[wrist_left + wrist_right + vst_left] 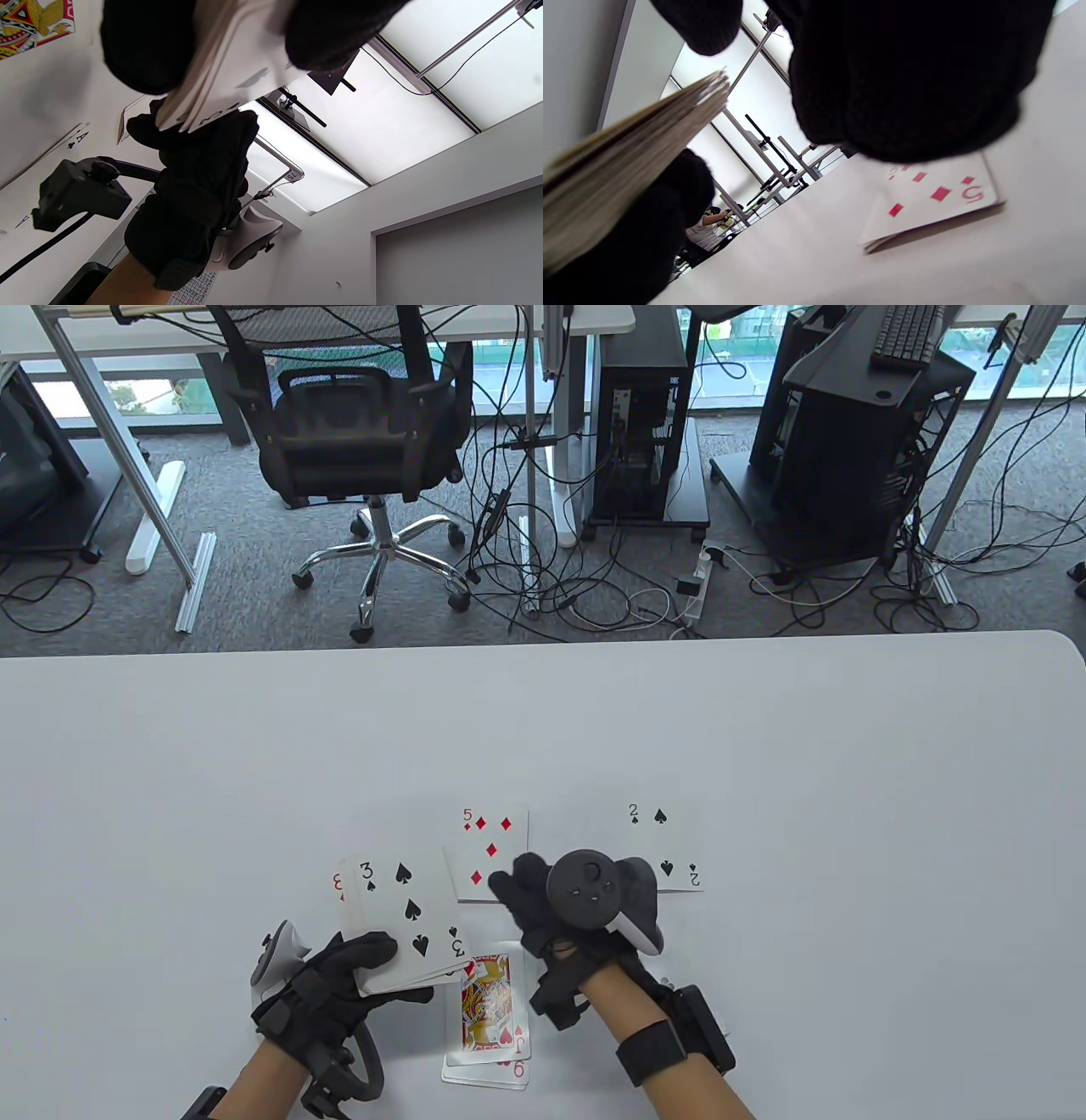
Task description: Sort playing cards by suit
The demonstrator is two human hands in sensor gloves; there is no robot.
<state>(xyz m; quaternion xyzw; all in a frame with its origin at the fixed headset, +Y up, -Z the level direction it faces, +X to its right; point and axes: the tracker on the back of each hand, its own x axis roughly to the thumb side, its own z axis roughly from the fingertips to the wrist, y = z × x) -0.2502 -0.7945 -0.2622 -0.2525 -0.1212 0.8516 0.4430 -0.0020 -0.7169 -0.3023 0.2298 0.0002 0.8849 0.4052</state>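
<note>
My left hand (339, 984) holds a face-up stack of cards (407, 920) just above the table, with the 3 of spades on top; the stack's edge shows in the left wrist view (212, 89) and the right wrist view (628, 169). My right hand (530, 891) hovers over the lower right corner of the 5 of diamonds pile (492, 848), also in the right wrist view (937, 195). I cannot tell if it touches the card. The 2 of spades (666, 840) lies to the right. A jack of hearts pile (490, 1014) lies in front, over a 9.
The white table (764, 746) spreads wide behind and beside the cards. An ace of clubs (76, 140) lies on the table in the left wrist view. An office chair (365, 432), cables and computer towers stand on the floor beyond the far edge.
</note>
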